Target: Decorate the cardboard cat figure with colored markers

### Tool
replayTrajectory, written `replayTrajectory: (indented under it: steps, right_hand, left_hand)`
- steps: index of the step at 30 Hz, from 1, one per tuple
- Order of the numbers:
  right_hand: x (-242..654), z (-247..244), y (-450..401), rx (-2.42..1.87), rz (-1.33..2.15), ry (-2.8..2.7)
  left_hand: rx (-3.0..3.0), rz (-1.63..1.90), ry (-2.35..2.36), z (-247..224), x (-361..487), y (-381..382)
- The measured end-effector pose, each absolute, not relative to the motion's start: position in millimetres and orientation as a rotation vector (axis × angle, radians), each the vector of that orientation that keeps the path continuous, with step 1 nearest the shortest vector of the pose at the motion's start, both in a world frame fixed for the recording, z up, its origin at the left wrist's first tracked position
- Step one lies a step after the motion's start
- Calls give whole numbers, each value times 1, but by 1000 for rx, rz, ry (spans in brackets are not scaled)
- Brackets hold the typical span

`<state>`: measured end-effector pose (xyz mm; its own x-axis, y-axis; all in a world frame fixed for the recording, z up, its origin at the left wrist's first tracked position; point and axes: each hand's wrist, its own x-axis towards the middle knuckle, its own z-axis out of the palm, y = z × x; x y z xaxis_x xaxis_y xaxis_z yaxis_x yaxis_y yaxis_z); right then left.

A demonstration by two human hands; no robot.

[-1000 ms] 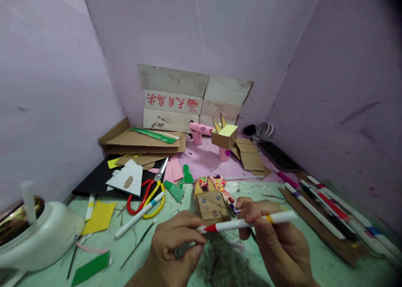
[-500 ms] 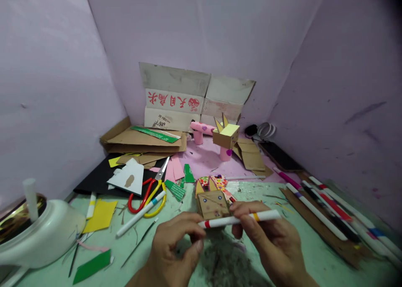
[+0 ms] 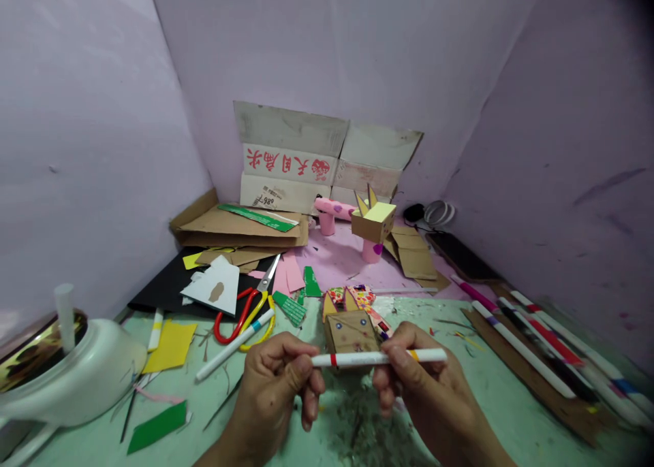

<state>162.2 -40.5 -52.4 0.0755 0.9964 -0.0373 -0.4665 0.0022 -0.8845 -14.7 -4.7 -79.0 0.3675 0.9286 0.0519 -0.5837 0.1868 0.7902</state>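
Marker [image 3: 362, 359]: held level above the green table [image 3: 503, 389], toward its front edge, near a cardboard head [image 3: 351, 332].
Left hand [image 3: 280, 385]: pinching the red-banded end.
Right hand [image 3: 422, 375]: grasping near the yellow band.
Right edge: pens [image 3: 526, 352], a strip of table between them and the hand.
Left edge: white pot [image 3: 97, 382], well apart.

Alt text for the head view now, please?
Left hand and right hand hold a white marker with red and orange bands level above a pale-green table. Behind sits a brown cardboard box with pointed ears; scissors with red and yellow handles lie to the left.
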Motion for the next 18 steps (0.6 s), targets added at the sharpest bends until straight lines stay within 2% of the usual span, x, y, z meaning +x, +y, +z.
replayTrajectory:
  steps: [4,14,18]
  right_hand:
    - [159,-55,-41,-891,1421,-736]
    - [162,-67,-46,-937,1314,-942]
    - [183,-51,-37,-922,1025,-1113]
  left_hand:
    - [877,1171,505,-83,-18,-4]
    - [968,1266,810,-69,-16,-19]
    - [1013,1339,734,-63,-22,-12]
